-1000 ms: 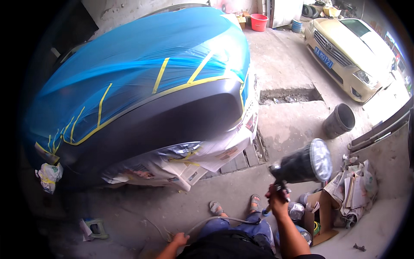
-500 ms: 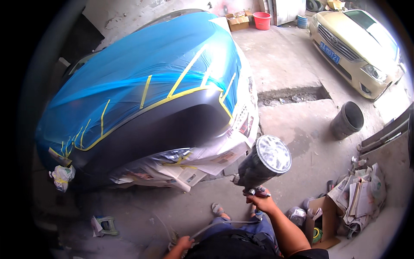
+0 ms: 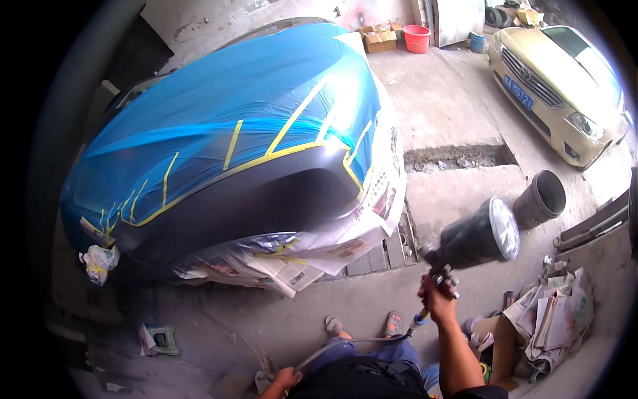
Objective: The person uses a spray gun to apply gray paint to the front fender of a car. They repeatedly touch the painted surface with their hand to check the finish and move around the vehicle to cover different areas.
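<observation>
My right hand (image 3: 439, 302) is closed around the handle of a paint spray gun (image 3: 473, 237). The gun's big dark cup with its pale round lid is tipped to the right. A grey air hose (image 3: 349, 340) joins the gun below the grip and sags across my thighs. Low and left of my body, my left hand (image 3: 287, 379) is wrapped around that hose. In front of me, left of the gun, stands a car with a dark grey fender (image 3: 246, 203). Blue plastic film (image 3: 219, 100) edged with yellow tape covers the rest, and newspaper (image 3: 286, 269) hangs below the fender.
A dark bucket (image 3: 539, 199) stands right of the gun, near a floor trench (image 3: 462, 158). A beige car (image 3: 565, 86) is parked at the far right. Waste paper (image 3: 551, 312) and a cardboard box (image 3: 502, 349) lie at lower right. A red bucket (image 3: 417, 40) stands by the back wall.
My right hand has swung the spray gun to the right, away from the car's edge, and the cup has tipped further over. My left hand stays on the hose.
</observation>
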`<state>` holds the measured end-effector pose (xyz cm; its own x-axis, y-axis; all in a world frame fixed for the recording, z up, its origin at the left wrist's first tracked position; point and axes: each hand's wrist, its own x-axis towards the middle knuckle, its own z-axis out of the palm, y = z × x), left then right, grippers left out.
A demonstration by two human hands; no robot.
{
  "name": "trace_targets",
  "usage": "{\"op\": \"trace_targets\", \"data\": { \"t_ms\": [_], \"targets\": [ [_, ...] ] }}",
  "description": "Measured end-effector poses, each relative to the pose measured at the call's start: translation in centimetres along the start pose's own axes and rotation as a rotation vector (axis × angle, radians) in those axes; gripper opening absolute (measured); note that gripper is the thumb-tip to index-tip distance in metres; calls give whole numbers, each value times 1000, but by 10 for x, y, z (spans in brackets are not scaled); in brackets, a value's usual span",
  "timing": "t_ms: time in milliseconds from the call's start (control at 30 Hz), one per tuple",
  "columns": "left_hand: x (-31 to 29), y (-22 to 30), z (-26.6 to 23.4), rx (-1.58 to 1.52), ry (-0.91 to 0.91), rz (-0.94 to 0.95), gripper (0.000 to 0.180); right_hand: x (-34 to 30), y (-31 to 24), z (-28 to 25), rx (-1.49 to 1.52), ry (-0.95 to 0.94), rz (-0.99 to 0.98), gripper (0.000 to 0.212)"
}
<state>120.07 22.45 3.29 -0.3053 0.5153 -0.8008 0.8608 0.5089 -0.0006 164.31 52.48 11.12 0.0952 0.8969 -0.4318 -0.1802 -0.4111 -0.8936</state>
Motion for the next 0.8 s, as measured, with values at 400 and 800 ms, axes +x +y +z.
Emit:
{"op": "trace_targets", "data": {
  "t_ms": [400,800],
  "targets": [
    [26,0,32,-95,7,26,53,-42,-65,16,-86,-341,-174,18],
    [32,3,39,-120,5,76,49,-42,-140,-16,157,-183,-96,37]
  ]
}}
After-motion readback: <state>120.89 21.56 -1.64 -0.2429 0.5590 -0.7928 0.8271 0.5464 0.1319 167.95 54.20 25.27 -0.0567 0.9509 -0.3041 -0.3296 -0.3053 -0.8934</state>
